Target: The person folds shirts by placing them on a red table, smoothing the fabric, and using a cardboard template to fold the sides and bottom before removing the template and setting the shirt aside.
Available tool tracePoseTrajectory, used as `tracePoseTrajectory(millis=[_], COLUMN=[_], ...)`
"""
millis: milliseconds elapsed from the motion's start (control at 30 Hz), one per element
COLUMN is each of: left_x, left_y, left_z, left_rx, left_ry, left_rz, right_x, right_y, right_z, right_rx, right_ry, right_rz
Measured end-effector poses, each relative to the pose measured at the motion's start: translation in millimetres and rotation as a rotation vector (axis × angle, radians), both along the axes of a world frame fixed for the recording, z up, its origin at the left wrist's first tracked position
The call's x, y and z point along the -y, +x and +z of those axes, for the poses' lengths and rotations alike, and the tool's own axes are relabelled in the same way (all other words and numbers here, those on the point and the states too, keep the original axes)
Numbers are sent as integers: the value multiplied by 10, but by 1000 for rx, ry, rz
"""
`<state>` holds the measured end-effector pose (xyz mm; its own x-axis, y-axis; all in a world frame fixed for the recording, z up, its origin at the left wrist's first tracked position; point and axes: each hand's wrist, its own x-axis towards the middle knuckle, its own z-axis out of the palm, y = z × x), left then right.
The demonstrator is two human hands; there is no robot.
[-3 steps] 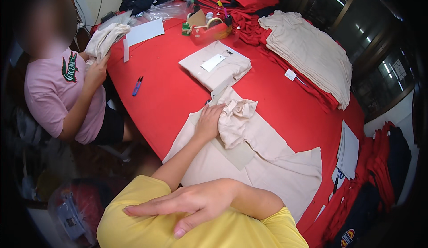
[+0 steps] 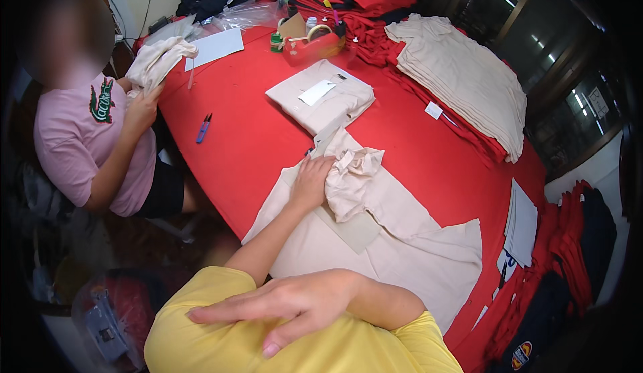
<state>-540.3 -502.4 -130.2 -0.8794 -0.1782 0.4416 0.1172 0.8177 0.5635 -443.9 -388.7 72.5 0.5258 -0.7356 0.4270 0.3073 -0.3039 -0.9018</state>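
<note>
- Scarcely anything moves; only the view slips slightly.
- Left hand (image 2: 310, 184) rests on the cream garment (image 2: 422, 242), grip unclear; right hand (image 2: 301, 302) loose, empty.
- Beyond the left hand, folded shirt (image 2: 347, 98) looks finished; beneath, folding remains.

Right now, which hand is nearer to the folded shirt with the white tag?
Left. The left hand rests on the spread garment, just short of the folded shirt; the right hand is farther back, over the yellow shirt.
</note>
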Motion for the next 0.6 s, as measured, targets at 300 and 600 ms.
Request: tracePoseTrajectory(millis=[300, 600], left_x=[14, 256], left_y=[-2, 119], left_z=[22, -13], left_rx=[-12, 6], left_ry=[17, -27], left_rz=[-16, -161], right_x=[-341, -1197], right_y=[-997, -750], right_z=[-1416, -997], right_rx=[-1362, -569], right_ry=[192, 280], right_rz=[-1938, -1488])
